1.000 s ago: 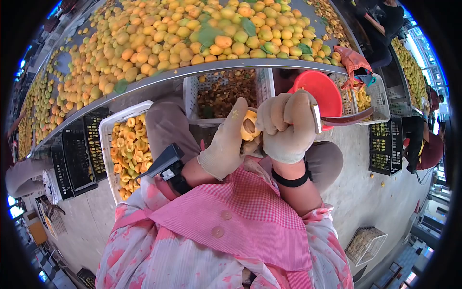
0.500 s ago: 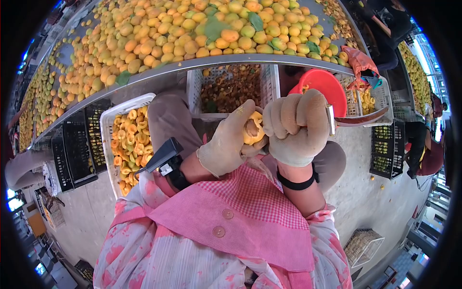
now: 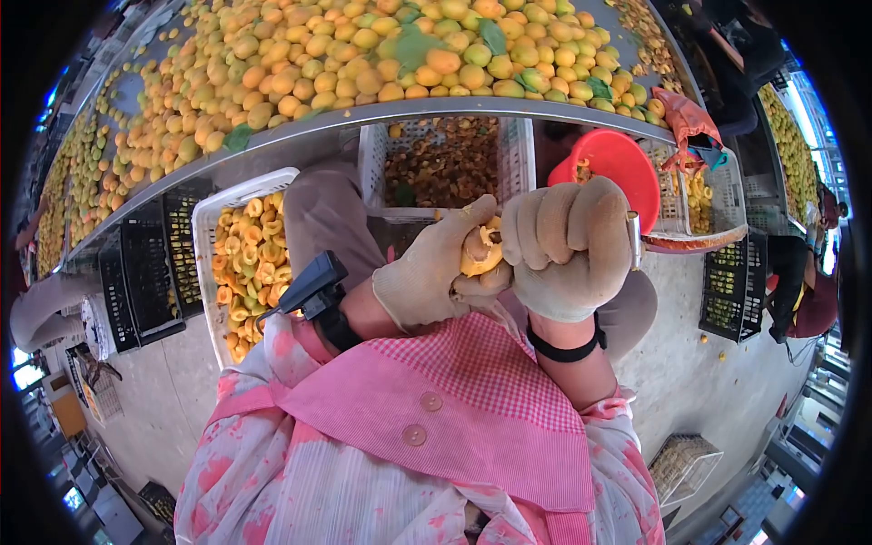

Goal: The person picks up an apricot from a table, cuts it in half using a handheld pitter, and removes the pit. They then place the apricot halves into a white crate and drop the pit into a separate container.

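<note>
An apricot (image 3: 481, 259) with its flesh cut open and the brown pit showing is pinched in my gloved left hand (image 3: 436, 263). My gloved right hand (image 3: 568, 245) is closed in a fist right beside it, its thumb side against the fruit. From the far side of that fist sticks out a tool with a metal collar (image 3: 634, 238) and a curved brown handle (image 3: 695, 243). Its working end is hidden by the fingers and the fruit. Both hands are above my lap.
Whole apricots (image 3: 363, 64) cover the metal-edged table ahead. Beneath it stand a crate of brown scraps (image 3: 440, 168) and a red bucket (image 3: 627, 177). Halved apricots (image 3: 245, 263) fill a white crate at left. Black crates (image 3: 731, 282) stand right; people work farther off.
The tool's handle has swung downward as my right fist turned slightly. Both hands are a little lower in view, still together at the apricot. The whole scene has shifted slightly.
</note>
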The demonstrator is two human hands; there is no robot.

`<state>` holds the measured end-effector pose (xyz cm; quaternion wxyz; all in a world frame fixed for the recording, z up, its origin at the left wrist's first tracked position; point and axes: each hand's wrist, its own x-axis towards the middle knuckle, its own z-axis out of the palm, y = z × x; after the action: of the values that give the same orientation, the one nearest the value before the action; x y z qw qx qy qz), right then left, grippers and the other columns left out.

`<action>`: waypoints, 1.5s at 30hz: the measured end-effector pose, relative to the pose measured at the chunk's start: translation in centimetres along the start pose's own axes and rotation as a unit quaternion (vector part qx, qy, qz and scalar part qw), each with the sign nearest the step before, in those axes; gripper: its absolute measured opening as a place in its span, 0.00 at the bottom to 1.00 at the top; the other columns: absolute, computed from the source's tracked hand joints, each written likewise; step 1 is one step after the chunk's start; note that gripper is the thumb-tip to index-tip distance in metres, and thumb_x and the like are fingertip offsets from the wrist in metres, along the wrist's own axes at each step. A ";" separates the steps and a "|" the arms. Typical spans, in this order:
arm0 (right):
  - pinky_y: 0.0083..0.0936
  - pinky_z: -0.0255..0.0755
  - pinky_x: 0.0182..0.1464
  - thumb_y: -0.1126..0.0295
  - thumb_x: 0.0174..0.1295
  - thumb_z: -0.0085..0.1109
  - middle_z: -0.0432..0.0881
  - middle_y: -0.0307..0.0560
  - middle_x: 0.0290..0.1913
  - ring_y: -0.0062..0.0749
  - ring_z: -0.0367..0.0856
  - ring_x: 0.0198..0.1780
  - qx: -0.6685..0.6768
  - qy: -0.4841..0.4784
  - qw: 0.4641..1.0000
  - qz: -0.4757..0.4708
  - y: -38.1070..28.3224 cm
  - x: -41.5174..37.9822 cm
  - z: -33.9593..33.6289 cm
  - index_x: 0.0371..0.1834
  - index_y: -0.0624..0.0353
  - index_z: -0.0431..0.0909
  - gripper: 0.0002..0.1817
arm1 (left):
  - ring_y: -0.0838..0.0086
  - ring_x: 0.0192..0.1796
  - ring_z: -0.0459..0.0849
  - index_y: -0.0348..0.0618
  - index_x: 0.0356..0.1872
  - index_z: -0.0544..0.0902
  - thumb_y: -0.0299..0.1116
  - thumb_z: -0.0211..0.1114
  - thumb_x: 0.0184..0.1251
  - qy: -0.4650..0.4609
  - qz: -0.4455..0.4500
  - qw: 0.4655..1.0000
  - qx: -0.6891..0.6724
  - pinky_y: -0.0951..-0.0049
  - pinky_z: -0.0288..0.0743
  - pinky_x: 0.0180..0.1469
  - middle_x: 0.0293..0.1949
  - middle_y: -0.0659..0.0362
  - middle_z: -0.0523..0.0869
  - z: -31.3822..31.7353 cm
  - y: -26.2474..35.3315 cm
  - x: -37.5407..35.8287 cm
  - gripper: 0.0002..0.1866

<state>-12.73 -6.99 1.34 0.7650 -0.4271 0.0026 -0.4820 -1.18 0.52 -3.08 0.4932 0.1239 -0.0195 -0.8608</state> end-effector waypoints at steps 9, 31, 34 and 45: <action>0.25 0.59 0.21 0.63 0.77 0.40 0.61 0.35 0.16 0.23 0.56 0.15 0.116 -0.051 0.992 0.007 0.1 0.7 0.7 0.23 0.53 0.59 0.19 | 0.81 0.12 0.56 0.45 0.38 0.78 0.61 0.40 0.78 -0.020 -0.023 0.998 -0.055 0.78 0.48 0.16 0.14 0.63 0.67 -1.1 -0.3 -0.1 0.30; 0.17 0.65 0.21 0.71 0.65 0.54 0.80 0.42 0.25 0.21 0.71 0.17 -0.274 0.121 0.880 0.369 4.3 -1.3 1.5 0.56 0.63 0.74 0.17 | 0.67 0.28 0.80 0.38 0.39 0.74 0.36 0.57 0.74 0.273 0.491 0.715 0.417 0.66 0.75 0.32 0.29 0.55 0.79 -1.3 0.8 -2.7 0.10; 0.20 0.66 0.20 0.72 0.61 0.58 0.81 0.45 0.26 0.26 0.73 0.18 -0.163 0.142 0.899 0.380 5.4 -1.9 0.3 0.54 0.63 0.75 0.17 | 0.78 0.21 0.73 0.41 0.36 0.76 0.43 0.51 0.79 0.312 0.424 0.794 0.305 0.75 0.69 0.27 0.25 0.61 0.77 -5.4 1.3 -2.2 0.16; 0.23 0.65 0.17 0.65 0.68 0.59 0.78 0.41 0.23 0.26 0.72 0.16 -0.147 0.310 0.879 0.330 6.0 -1.3 -5.4 0.52 0.56 0.78 0.13 | 0.56 0.43 0.82 0.30 0.51 0.78 0.43 0.61 0.70 0.588 0.472 0.627 0.197 0.62 0.78 0.46 0.41 0.47 0.83 -12.8 8.2 -17.1 0.22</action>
<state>-11.27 -8.54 -6.56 0.7685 -0.3377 0.4510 -0.3031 16.99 12.04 -10.92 0.7025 0.6717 0.0494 -0.2299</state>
